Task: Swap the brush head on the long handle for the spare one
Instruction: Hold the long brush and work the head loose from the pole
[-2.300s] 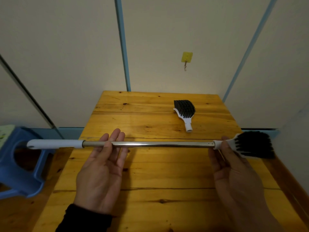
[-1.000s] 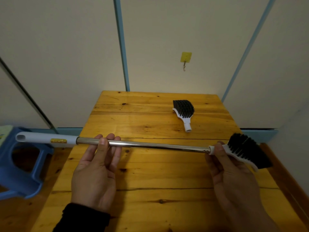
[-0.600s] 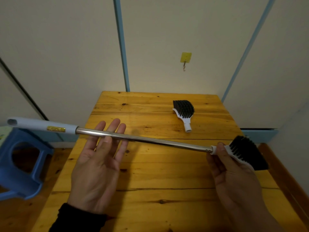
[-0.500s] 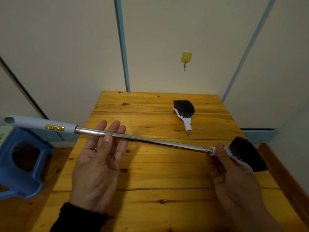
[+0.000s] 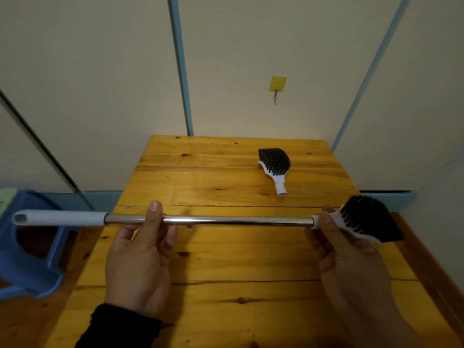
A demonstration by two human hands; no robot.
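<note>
I hold a long handle [image 5: 226, 220] level above the wooden table [image 5: 226, 259]; it has a shiny metal shaft and a white grip at its left end. My left hand [image 5: 140, 249] is closed around the shaft near the white grip, thumb on top. A black-bristled brush head [image 5: 366, 219] with a white base sits on the handle's right end. My right hand [image 5: 344, 249] grips that head at its white neck. The spare brush head [image 5: 275, 165], black bristles up with a white socket, lies on the table at the back right.
A blue plastic stool [image 5: 25, 252] stands on the floor to the left, under the handle's white end. A yellow wall hook [image 5: 277, 86] hangs on the wall behind the table. The wall runs close behind and to the right of the table.
The handle has swung from tilted, left end up, to level. My left hand, open under the shaft before, has closed on it. The brush head has turned in my right hand.
</note>
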